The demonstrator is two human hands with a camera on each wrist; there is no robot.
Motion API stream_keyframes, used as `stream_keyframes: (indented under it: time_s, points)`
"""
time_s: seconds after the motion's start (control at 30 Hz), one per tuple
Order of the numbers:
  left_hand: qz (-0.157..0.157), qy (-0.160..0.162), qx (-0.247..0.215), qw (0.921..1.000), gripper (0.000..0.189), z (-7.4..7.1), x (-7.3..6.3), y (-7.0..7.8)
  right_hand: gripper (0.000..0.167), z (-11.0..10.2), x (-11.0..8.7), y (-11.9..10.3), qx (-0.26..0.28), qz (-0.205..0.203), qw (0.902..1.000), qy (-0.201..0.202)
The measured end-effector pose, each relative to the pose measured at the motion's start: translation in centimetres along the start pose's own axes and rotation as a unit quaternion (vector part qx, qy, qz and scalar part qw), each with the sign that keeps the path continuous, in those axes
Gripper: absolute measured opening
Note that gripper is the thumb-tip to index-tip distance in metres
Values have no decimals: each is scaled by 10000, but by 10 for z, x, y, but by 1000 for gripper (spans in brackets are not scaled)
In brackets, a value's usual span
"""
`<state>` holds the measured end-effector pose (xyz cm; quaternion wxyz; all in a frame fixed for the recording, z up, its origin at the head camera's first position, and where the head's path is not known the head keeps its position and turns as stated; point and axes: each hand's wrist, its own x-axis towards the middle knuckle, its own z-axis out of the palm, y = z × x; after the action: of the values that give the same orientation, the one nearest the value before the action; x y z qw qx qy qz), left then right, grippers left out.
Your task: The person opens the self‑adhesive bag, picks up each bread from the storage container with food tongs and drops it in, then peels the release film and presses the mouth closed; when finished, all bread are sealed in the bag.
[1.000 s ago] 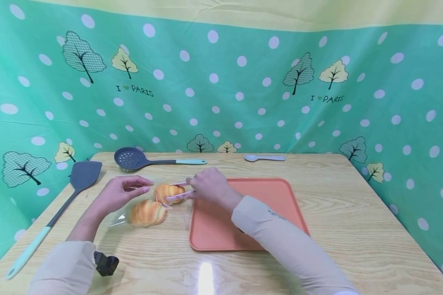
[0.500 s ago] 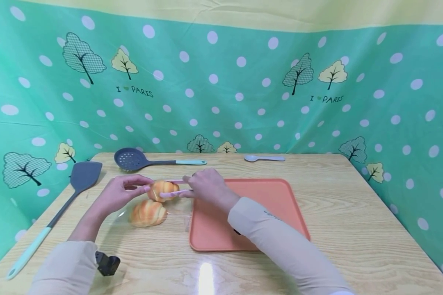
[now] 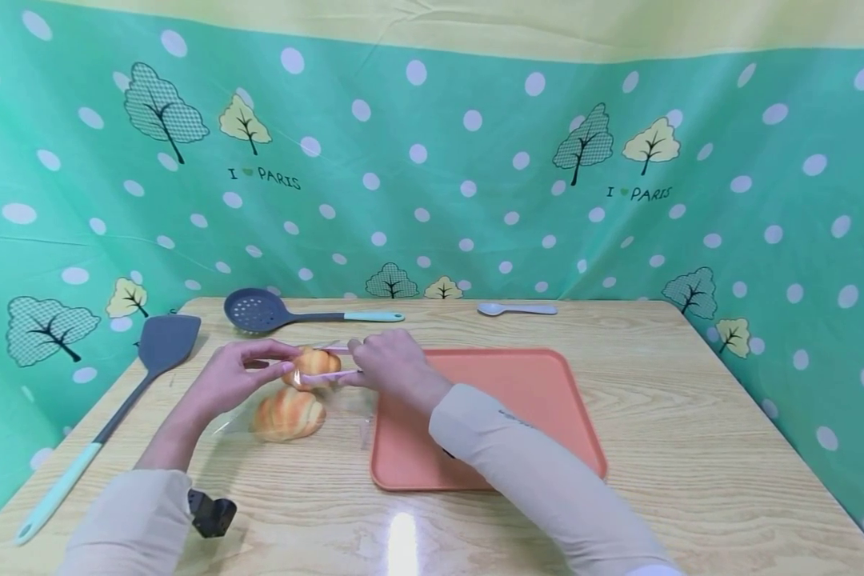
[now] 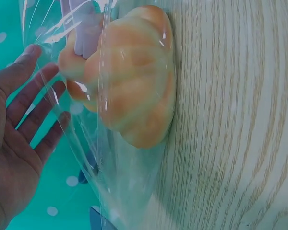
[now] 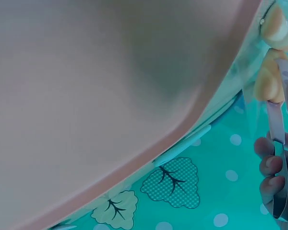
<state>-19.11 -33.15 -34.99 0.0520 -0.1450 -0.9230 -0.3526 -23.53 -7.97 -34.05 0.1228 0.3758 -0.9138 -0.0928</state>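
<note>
In the head view, my right hand (image 3: 392, 364) grips pink-tipped metal tongs (image 5: 275, 122). The tongs squeeze a small golden bread roll (image 3: 315, 364) from two sides, above and behind a larger bread roll (image 3: 288, 414) near the tabletop. A clear plastic bag (image 4: 129, 187) spreads around the larger roll; whether the small roll is inside it or behind its film, I cannot tell. My left hand (image 3: 234, 376) pinches the bag's edge between thumb and forefinger, close beside the small roll. In the left wrist view its other fingers spread behind the film.
A pink tray (image 3: 518, 400) lies right of the rolls, under my right forearm. A grey turner (image 3: 168, 344) lies along the left edge. A slotted skimmer (image 3: 255, 310) and a small pale spoon (image 3: 514, 309) lie at the back, before a green curtain (image 3: 432, 184).
My right hand has moved left, carrying the small roll in the tongs up to my left fingers. My left hand and the larger roll have hardly moved.
</note>
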Motion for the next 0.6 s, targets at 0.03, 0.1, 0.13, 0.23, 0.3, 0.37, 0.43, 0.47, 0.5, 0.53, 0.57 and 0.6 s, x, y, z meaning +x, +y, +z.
stream_keyframes:
  time_s: [0.03, 0.1, 0.13, 0.23, 0.3, 0.37, 0.43, 0.47, 0.5, 0.53, 0.57, 0.6]
  points:
    - [0, 3, -10, 10000, 27, 0, 0, 0, 55, 0, 1, -1, -19, 0, 10000, -10]
    - [-6, 16, -43, 10000, 27, 0, -1, -1, 53, -1, 3, -2, -115, -13, 9999, 4]
    - [0, 21, -59, 10000, 27, 0, -1, -1, 53, -1, 4, -3, -183, -30, 9998, 12]
    - [25, 22, -104, 9999, 27, 2, 0, -2, 51, 0, 6, -6, -411, -87, 9991, 57]
    - [57, 32, -136, 9999, 27, 3, 0, -3, 51, 0, 7, -7, -512, -89, 9986, 85]
    - [96, 42, -145, 9998, 26, 3, 1, -4, 51, 1, 8, -9, -557, -52, 9984, 114]
    - [101, 54, -167, 9998, 26, 4, 1, -4, 53, 1, 9, -11, -596, -10, 9982, 116]
    - [95, 58, -175, 9998, 26, 4, 1, -4, 54, 2, 9, -13, -643, 8, 9979, 113]
    - [81, 49, -178, 9998, 26, 4, 1, -4, 55, 2, 9, -13, -675, 19, 9977, 97]
    - [81, 43, -179, 9998, 26, 4, 1, -4, 56, 2, 10, -14, -685, 30, 9976, 74]
    - [78, 25, -187, 9998, 27, 4, 1, -3, 56, 2, 10, -15, -694, 41, 9976, 50]
    - [57, 12, -205, 9998, 27, 4, 0, -3, 57, 2, 10, -15, -675, 62, 9977, 25]
